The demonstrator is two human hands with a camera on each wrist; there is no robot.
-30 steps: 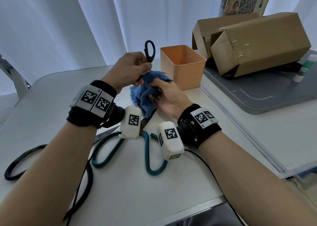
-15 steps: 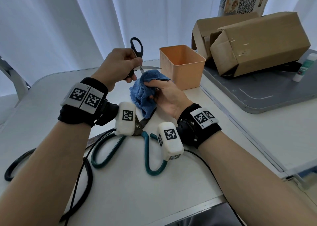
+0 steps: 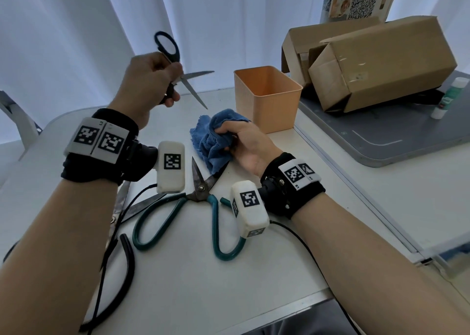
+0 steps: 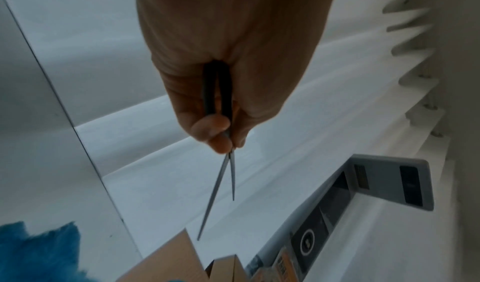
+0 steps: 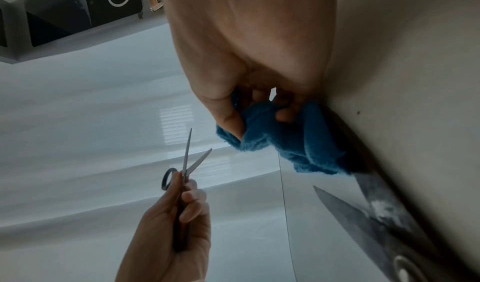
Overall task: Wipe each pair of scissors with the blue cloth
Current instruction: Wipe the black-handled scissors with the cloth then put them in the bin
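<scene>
Gripping the small black scissors [image 3: 175,72] aloft at ten o'clock, blades parted, the left hand [image 3: 150,80] curls round their handles; the right hand [image 3: 244,144] bunches the blue cloth [image 3: 213,141] at centre. Between wipes, seemingly — next, cloth meets steel. Three pairs: black, green scissors [image 3: 201,202], another [image 3: 122,222] half-hidden at eight o'clock.

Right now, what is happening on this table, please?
A person is cleaning scissors. The left hand grips small black-handled scissors in the air, blades apart. The right hand holds the bunched blue cloth on the table, apart from those blades. Green-handled scissors lie open near the wrists.
</scene>
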